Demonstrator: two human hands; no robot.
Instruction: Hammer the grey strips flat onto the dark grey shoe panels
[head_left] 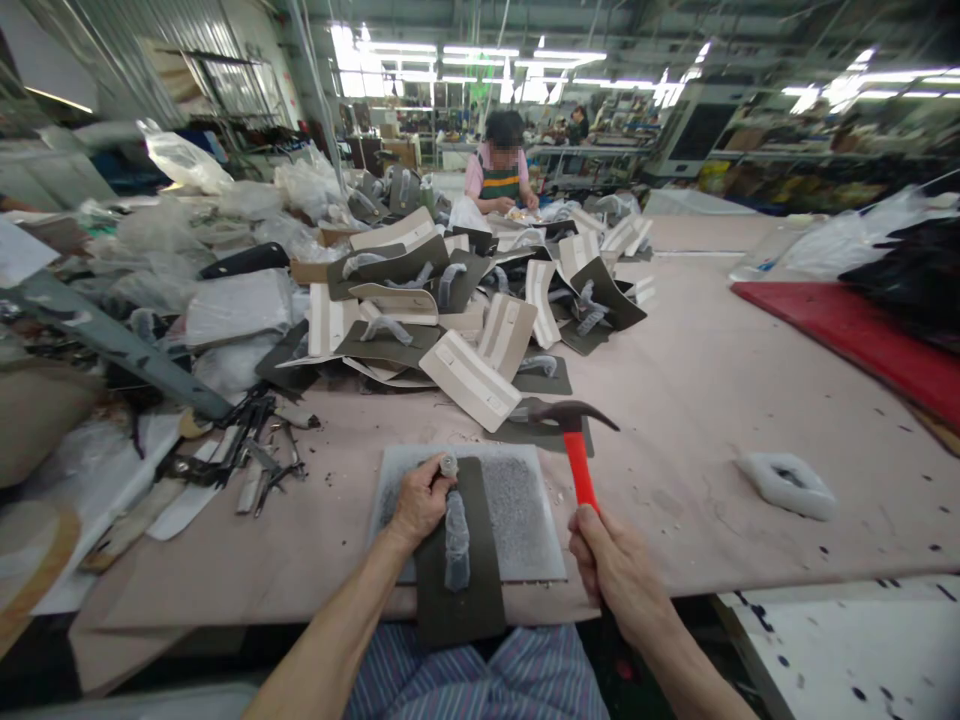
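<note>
Dark grey strip [480, 600], long and flat; left hand [420, 505] pinches a punch [448, 464] at its twelve o'clock end, right hand [611, 565] fists a hammer [579, 470].

I see the hammer [576, 450], red handle and dark head, raised above the table [712, 420]. The small metal punch [448, 464] stands upright on a dark strip [480, 585] lying across the grey pad [521, 510].

The left hand [418, 503] was wrapped around a metal tool [448, 464], so only its top poked out. The red grip of the hammer [579, 470] vanished inside the right hand [611, 560]. Both forearms got cut off at 6 o'clock. The person [501, 165] at 12 o'clock was too far off to tell what they handled, and the red board [847, 335] at 3 o'clock ran off the edge.
</note>
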